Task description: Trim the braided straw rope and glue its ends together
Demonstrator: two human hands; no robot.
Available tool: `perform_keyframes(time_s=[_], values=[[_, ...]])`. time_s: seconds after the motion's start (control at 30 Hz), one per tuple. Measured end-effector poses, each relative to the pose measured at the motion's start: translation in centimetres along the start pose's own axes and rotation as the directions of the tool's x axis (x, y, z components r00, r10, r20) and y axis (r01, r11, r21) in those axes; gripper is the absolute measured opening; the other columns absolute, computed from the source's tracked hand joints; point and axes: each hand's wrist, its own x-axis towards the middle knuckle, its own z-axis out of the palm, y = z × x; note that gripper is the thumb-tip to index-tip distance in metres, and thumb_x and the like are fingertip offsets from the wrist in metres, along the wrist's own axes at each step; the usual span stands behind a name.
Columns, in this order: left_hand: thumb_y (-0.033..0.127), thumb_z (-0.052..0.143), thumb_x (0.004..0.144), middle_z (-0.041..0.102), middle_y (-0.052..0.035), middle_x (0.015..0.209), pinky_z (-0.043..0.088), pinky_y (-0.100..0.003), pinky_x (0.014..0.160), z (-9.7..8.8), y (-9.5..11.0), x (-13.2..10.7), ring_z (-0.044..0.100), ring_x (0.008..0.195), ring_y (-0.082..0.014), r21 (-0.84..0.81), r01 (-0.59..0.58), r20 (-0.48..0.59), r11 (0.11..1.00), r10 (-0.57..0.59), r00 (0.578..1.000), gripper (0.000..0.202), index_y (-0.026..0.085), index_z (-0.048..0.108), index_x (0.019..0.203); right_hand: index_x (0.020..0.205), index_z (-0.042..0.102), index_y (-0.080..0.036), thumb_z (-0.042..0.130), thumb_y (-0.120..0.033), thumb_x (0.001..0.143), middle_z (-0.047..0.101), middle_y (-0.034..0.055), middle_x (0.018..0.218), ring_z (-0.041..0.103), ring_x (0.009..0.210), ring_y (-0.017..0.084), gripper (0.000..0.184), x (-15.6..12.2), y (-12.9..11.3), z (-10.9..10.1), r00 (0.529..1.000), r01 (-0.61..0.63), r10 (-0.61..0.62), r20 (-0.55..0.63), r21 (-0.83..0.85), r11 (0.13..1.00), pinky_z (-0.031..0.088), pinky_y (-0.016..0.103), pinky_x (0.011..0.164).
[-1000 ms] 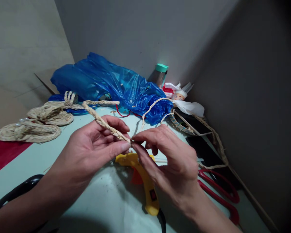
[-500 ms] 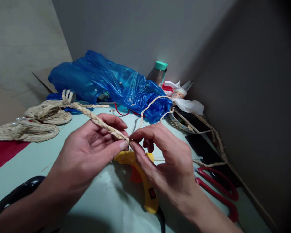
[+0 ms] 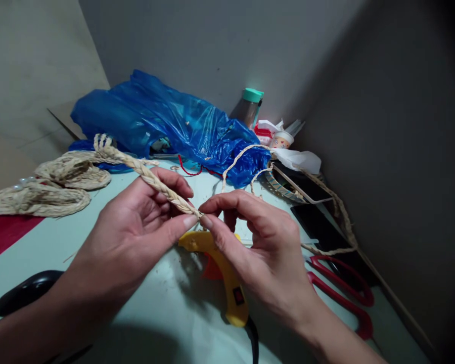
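A braided straw cord point(image 3: 161, 186) slants across the middle, its looped end up at the left. My left hand point(image 3: 136, 232) is closed on it, the thumb pressing the braid near its lower right end. At that tip, my right hand point(image 3: 263, 242) pinches the cord between thumb and forefinger. Beneath the hands a yellow glue gun point(image 3: 227, 283) with an orange trigger lies on the pale table point(image 3: 163, 313), partly covered by my right hand. At the left lie woven straw slippers point(image 3: 41, 202) with pearl-like beads.
A crumpled blue plastic bag point(image 3: 163, 116) lies at the back before a bottle with a teal lid point(image 3: 253, 96). On the right are red-handled scissors point(image 3: 339, 283) and a dark flat device point(image 3: 314, 222). Something black and curved point(image 3: 34, 290) sits by my left forearm.
Both hands still hold the braid's end. My right thumb has shifted over the tip and the fingers sit closer on it. The whole view has tipped slightly.
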Motion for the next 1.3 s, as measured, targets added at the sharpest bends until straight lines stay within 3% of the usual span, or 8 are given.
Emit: perform_keyframes(time_s=[0.27, 0.47, 0.63, 0.73, 0.97, 1.03, 1.13, 1.3], values=[[0.019, 0.074, 0.071, 0.065, 0.0066, 0.077, 0.053, -0.013, 0.059, -0.2, -0.3, 0.1, 0.065, 0.069, -0.0092, 0.031, -0.005, 0.052, 0.999, 0.003, 0.999, 0.020, 0.025, 0.065, 0.087, 0.087, 0.070, -0.013, 0.065, -0.013, 0.089, 0.070, -0.0008, 0.083, 0.061, 0.073, 0.008, 0.006, 0.3, 0.0, -0.1, 0.993, -0.084, 0.081, 0.083, 0.027, 0.996, 0.047, 0.020, 0.071], [0.020, 0.065, 0.080, 0.063, 0.0067, 0.094, 0.052, -0.018, 0.071, -0.7, -1.2, -0.3, 0.062, 0.084, -0.0113, 0.327, -0.169, 0.070, 0.930, 0.155, 0.985, 0.018, 0.030, 0.063, 0.094, 0.085, 0.069, -0.014, 0.064, -0.013, 0.088, 0.067, -0.0007, 0.080, 0.059, 0.074, 0.010, 0.005, 0.4, 0.4, -0.2, 0.986, -0.097, 0.100, 0.133, -0.025, 0.995, 0.046, 0.021, 0.071], [0.025, 0.066, 0.080, 0.066, 0.0055, 0.089, 0.049, -0.024, 0.066, -0.9, -1.3, -0.1, 0.063, 0.081, -0.0162, 0.477, -0.200, 0.080, 0.856, 0.185, 0.980, 0.015, 0.029, 0.062, 0.094, 0.086, 0.068, -0.017, 0.064, -0.016, 0.089, 0.068, -0.0018, 0.081, 0.059, 0.074, 0.011, 0.005, 0.6, 0.8, -0.3, 0.971, -0.141, 0.138, 0.194, 0.003, 0.990, 0.046, 0.023, 0.072], [0.027, 0.069, 0.082, 0.069, 0.0064, 0.081, 0.045, -0.023, 0.064, -0.8, -0.8, -0.1, 0.062, 0.073, -0.0150, 0.521, -0.193, 0.072, 0.831, 0.183, 0.981, 0.009, 0.028, 0.065, 0.090, 0.086, 0.068, -0.018, 0.064, -0.017, 0.089, 0.068, -0.0022, 0.081, 0.058, 0.072, 0.011, 0.005, 0.8, 1.0, -0.5, 0.963, -0.169, 0.158, 0.220, 0.035, 0.985, 0.046, 0.023, 0.070], [0.028, 0.075, 0.083, 0.075, 0.0095, 0.078, 0.044, -0.019, 0.063, -0.8, -0.3, -0.1, 0.064, 0.071, -0.0122, 0.492, -0.184, 0.038, 0.851, 0.190, 0.981, 0.004, 0.030, 0.078, 0.084, 0.084, 0.067, -0.017, 0.062, -0.016, 0.090, 0.066, -0.0016, 0.079, 0.057, 0.071, 0.010, 0.008, 0.8, 0.6, -0.3, 0.969, -0.179, 0.169, 0.179, 0.040, 0.983, 0.045, 0.022, 0.068], [0.029, 0.078, 0.081, 0.077, 0.0090, 0.078, 0.046, -0.019, 0.065, -0.7, -0.3, 0.2, 0.066, 0.071, -0.0128, 0.421, -0.126, 0.021, 0.898, 0.129, 0.991, 0.002, 0.030, 0.080, 0.082, 0.083, 0.066, -0.017, 0.062, -0.014, 0.088, 0.065, -0.0019, 0.077, 0.056, 0.070, 0.010, 0.007, 0.7, 0.6, -0.3, 0.974, -0.175, 0.166, 0.155, 0.045, 0.984, 0.045, 0.022, 0.066], [0.029, 0.079, 0.080, 0.077, 0.0067, 0.080, 0.050, -0.019, 0.066, -0.6, -0.4, 0.5, 0.068, 0.075, -0.0143, 0.249, -0.006, 0.084, 0.968, -0.016, 0.996, 0.002, 0.028, 0.080, 0.080, 0.083, 0.067, -0.017, 0.063, -0.014, 0.084, 0.063, -0.0026, 0.074, 0.054, 0.065, 0.010, 0.004, 0.6, 0.7, -0.3, 0.966, -0.230, 0.217, 0.140, 0.084, 0.970, 0.044, 0.022, 0.061], [0.029, 0.073, 0.086, 0.073, 0.0035, 0.080, 0.052, -0.020, 0.067, -0.7, -0.9, 0.5, 0.065, 0.075, -0.0144, 0.076, 0.121, 0.149, 0.990, -0.131, 0.980, 0.008, 0.025, 0.078, 0.090, 0.082, 0.067, -0.017, 0.066, -0.018, 0.081, 0.060, -0.0033, 0.068, 0.053, 0.060, 0.009, 0.002, 0.8, 1.0, 0.0, 0.911, -0.402, 0.368, 0.187, 0.195, 0.895, 0.043, 0.022, 0.055]])
